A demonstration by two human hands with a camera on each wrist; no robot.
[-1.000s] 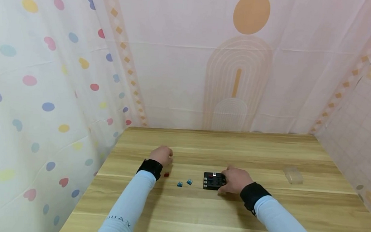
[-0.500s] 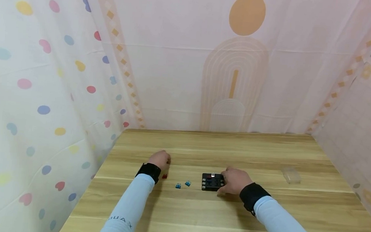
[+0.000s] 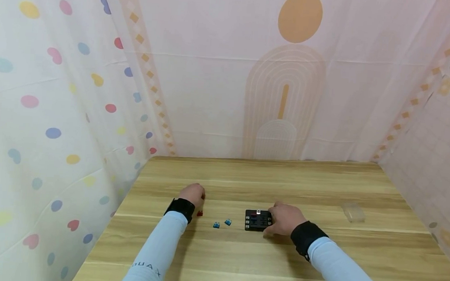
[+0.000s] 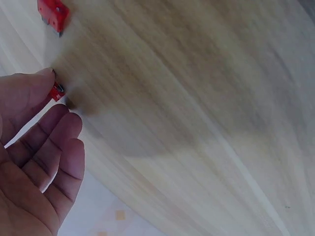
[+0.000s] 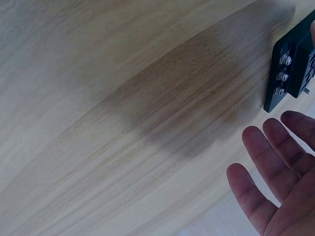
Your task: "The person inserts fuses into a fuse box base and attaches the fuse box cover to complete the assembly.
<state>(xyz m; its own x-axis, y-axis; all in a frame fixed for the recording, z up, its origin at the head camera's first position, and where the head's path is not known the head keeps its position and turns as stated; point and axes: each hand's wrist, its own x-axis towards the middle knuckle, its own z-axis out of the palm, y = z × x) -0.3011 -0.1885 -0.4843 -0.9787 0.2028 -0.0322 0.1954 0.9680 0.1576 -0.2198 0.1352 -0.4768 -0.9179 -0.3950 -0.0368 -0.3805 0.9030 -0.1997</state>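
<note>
In the left wrist view, a small red blade fuse is between the thumb and index finger of my left hand, pinched just above the table. Another red blade fuse lies near that hand. My right hand holds the right end of a black fuse box, thumb on the near side and fingers at the far side. Metal screw terminals line the box's edge, and a bit of red and a white piece show near its far edge. Two blue blade fuses lie between the hands.
A clear plastic cover lies on the wooden table to the right of the right hand. Patterned curtains hang behind the table and at both sides.
My left hand has come slightly nearer, toward the red fuse on the table. The head view has shifted a little. My right hand stays on the fuse box.
</note>
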